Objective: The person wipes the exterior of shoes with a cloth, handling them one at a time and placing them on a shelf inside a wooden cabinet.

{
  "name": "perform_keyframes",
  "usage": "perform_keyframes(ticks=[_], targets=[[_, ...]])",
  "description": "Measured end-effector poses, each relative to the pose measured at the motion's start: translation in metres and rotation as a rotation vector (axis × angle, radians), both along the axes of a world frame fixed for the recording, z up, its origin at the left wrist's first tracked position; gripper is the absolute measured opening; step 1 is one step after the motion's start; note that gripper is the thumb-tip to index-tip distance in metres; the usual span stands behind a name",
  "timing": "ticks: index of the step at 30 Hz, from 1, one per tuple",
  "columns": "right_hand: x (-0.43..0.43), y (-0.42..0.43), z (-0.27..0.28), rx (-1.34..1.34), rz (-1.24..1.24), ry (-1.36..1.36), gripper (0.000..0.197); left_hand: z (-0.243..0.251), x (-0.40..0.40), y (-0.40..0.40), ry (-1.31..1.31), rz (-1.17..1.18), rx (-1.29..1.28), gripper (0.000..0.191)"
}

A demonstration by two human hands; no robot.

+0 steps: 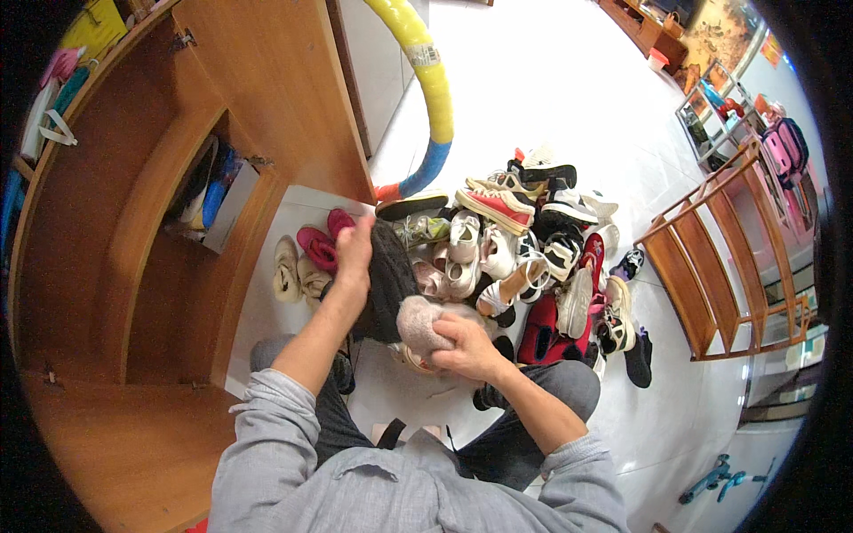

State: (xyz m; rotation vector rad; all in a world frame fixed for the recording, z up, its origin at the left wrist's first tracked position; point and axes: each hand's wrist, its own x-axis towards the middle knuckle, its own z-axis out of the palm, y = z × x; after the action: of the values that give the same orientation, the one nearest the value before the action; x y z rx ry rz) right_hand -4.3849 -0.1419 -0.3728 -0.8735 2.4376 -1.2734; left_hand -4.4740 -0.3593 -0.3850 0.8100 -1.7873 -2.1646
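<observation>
My right hand (466, 346) grips a fuzzy, pale pinkish-grey item (423, 326), perhaps a slipper or a cloth, in front of my knees. Raised on the left, my left hand (355, 250) is at the edge of a long dark item (390, 280), possibly a boot; whether its fingers hold it I cannot tell. A pile of mixed shoes lies beyond both hands, with a red sneaker (496, 208) on top. Magenta shoes (318, 249) and beige boots (286, 270) stand left of my left hand. A red shoe or bag with dark parts (550, 336) lies to the right.
An open wooden cabinet (153, 180) fills the left side, its door (280, 86) reaching toward the shoes. A yellow and blue hoop (436, 100) stands by the door. On the right are a wooden rack (713, 260), a pink backpack (786, 150) and a metal shelf (710, 113).
</observation>
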Motion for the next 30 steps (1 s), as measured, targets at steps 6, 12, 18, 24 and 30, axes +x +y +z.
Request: perform_keyframes(ticks=[6, 12, 18, 24, 30], targets=[[-0.038, -0.005, 0.005, -0.566, -0.380, -0.309, 0.028, 0.003, 0.007, 0.020, -0.037, -0.270, -0.282, 0.045], [-0.033, -0.024, -0.001, -0.256, -0.251, 0.108, 0.025, -0.007, 0.013, 0.030, -0.084, -0.202, -0.097, 0.043], [-0.015, -0.011, -0.005, -0.493, -0.314, -0.561, 0.029, -0.020, 0.004, -0.005, -0.162, -0.044, -0.167, 0.054], [-0.026, -0.026, -0.014, -0.497, -0.308, -0.439, 0.096, 0.033, 0.031, 0.058, -0.125, -0.054, -0.318, 0.053], [-0.030, -0.015, -0.014, -0.805, -0.203, -0.669, 0.086, 0.068, 0.037, 0.044, -0.061, -0.543, -0.053, 0.041]])
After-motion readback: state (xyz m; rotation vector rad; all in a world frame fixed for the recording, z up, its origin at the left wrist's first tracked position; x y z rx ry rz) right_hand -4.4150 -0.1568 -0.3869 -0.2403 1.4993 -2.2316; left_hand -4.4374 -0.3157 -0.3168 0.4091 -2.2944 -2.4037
